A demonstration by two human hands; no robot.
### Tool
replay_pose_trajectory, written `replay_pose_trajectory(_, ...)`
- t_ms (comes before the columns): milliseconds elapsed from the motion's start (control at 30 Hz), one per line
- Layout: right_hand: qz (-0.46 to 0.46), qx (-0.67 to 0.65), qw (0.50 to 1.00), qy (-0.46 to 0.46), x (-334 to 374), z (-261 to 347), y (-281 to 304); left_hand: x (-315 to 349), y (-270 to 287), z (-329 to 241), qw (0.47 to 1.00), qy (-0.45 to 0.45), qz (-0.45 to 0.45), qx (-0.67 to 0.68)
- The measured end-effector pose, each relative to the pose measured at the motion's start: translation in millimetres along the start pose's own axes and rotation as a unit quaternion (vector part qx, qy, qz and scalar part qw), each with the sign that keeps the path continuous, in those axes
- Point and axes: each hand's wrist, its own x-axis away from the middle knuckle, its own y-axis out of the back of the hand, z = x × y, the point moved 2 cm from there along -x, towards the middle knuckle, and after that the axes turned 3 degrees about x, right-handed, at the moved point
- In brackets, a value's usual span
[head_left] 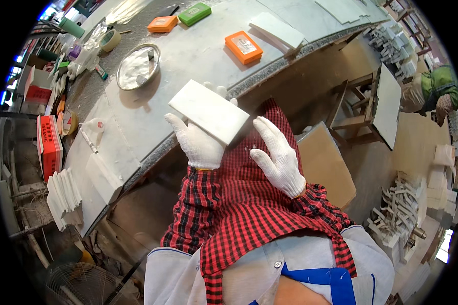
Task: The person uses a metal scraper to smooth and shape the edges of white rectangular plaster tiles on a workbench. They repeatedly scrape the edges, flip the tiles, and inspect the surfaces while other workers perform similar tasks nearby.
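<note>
A white rectangular tile (208,109), stone by its look, rests on my left hand (202,146), which wears a white knit glove. The thumb lies along its near left edge and fingertips show past its far edge. My right hand (279,161), gloved the same way, is held open beside the tile's right end, apart from it, its fingers stretched out. Both hands are in front of the red-and-black checked apron, near the bench edge. A round metal bowl (159,65) of white powder or paste, with small scraper-like pieces in it, stands beyond the tile.
The pale stone-topped workbench (188,61) carries orange boxes (243,47), a green box (194,13), a white slab (276,29) and tape (110,39). White tiles (63,195) stand at left. A wooden-framed stand (387,107) is at right; another person (435,91) bends beyond it.
</note>
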Motion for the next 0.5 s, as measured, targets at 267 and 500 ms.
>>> replay_pose_trajectory(267, 0.005, -0.004, 1.000, -0.011, 8, -13, -3, -1, -1, 6, 1.000, -0.006, 0.018, -0.014)
replay_pose_trajectory(500, 0.068, -0.289, 0.936, -0.187, -8, -9, -18, -2, 7, 17, 0.998, -0.025, -0.016, -0.060)
